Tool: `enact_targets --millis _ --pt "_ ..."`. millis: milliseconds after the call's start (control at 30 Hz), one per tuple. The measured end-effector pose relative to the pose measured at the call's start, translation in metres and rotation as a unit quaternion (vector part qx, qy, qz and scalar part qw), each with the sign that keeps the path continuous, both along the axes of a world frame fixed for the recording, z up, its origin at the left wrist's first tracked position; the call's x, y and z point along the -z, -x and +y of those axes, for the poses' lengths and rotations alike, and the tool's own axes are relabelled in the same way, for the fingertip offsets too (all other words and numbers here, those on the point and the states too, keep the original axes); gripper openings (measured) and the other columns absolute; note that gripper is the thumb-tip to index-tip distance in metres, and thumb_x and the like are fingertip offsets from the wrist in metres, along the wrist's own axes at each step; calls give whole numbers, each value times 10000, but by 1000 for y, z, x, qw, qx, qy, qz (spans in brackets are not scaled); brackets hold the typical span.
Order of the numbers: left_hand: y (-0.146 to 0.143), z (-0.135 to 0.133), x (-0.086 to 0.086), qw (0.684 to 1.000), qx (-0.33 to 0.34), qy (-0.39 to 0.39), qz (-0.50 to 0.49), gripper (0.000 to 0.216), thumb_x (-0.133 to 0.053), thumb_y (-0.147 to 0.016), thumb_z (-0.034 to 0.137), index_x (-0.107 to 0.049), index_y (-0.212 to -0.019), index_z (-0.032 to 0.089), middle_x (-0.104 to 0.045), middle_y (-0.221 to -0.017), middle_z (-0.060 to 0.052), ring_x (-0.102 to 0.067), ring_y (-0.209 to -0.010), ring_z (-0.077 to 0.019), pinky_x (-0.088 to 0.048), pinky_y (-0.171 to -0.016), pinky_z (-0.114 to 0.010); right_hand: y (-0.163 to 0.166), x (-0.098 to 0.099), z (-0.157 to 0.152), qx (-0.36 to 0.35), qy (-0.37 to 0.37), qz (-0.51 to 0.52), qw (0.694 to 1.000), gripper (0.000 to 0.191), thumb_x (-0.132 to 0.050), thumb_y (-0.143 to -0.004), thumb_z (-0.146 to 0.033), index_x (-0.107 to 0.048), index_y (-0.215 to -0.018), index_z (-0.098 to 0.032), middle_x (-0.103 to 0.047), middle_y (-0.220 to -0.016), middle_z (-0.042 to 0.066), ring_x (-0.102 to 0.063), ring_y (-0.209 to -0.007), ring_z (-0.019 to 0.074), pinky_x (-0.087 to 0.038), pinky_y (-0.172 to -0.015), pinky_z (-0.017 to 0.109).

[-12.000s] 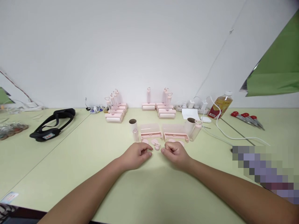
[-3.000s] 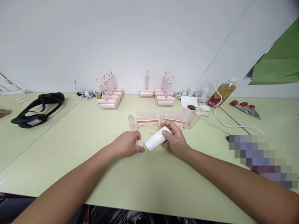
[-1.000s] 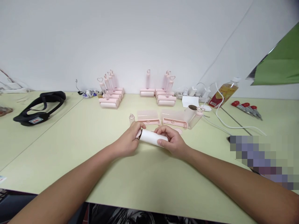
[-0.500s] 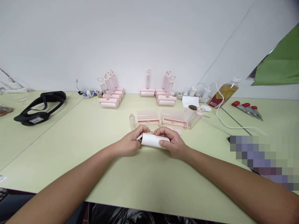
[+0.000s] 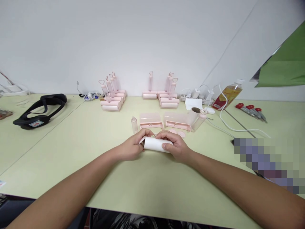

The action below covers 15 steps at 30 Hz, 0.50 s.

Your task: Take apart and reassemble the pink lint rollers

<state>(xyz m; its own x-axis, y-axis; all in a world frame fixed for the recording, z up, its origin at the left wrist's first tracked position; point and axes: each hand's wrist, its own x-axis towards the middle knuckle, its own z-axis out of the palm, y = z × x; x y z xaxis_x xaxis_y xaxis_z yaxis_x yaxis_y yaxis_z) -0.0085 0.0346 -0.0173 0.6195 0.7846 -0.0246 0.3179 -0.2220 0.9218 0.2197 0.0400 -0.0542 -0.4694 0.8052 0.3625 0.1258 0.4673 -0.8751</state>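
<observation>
A white paper roll (image 5: 153, 143) lies sideways between my two hands, just above the pale green table (image 5: 147, 187). My right hand (image 5: 175, 147) is wrapped round its right part. My left hand (image 5: 133, 147) pinches a small pink end cap (image 5: 142, 140) against the roll's left end. Just behind stand a small clear bottle-like handle (image 5: 134, 124), two pink trays (image 5: 151, 120) (image 5: 176, 121) and two pink discs (image 5: 177, 132). A second roll with a clear handle (image 5: 195, 119) lies to the right of the trays.
Finished pink rollers stand in groups at the back (image 5: 111, 100) (image 5: 164, 97). A black headset (image 5: 39, 111) lies far left. At the right are a white cable (image 5: 234, 128), a drink bottle (image 5: 227, 94), chargers (image 5: 199, 95) and red-handled tools (image 5: 251, 112).
Twelve seconds ago both hands rested closed and empty by the parts. My right hand has since picked up the white roll and laid it sideways; my left brought the pink cap to its left end.
</observation>
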Motion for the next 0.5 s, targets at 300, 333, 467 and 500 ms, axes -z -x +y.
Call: enact_targets --millis 300,333,467,500 --pt "1 1 1 998 54 5 -9 598 -426 -620 53 -423 -1193 225 -492 -1038 -26 -475 -854 -165 -402 -716 -261 0 2 1 -24 -3 -12 1000 241 -585 -818 -313 -648 -1022 -203 -623 -1002 61 -568 -904 217 -426 -802 345" --pt "1 0 1 998 56 4 -8 612 -425 -616 51 -417 -1202 228 -491 -1047 -28 -476 -861 -167 -403 -719 -261 0 1 1 -24 -3 -13 1000 243 -585 -821 -316 -647 -1026 -202 -623 -1007 61 -568 -906 215 -426 -804 343" --pt "1 0 1 998 63 3 -7 644 -420 -599 46 -406 -1216 231 -493 -1084 -35 -485 -915 -183 -411 -744 -274 1 0 0 -30 1 -19 999 260 -596 -833 -347 -641 -1040 -196 -626 -992 57 -571 -884 204 -435 -790 331" --pt "1 -1 1 998 65 4 -8 643 -418 -595 46 -407 -1211 229 -494 -1090 -37 -486 -929 -187 -414 -749 -277 1 -1 0 -32 6 -21 999 270 -604 -832 -358 -638 -1043 -193 -627 -986 57 -573 -871 200 -440 -779 325"
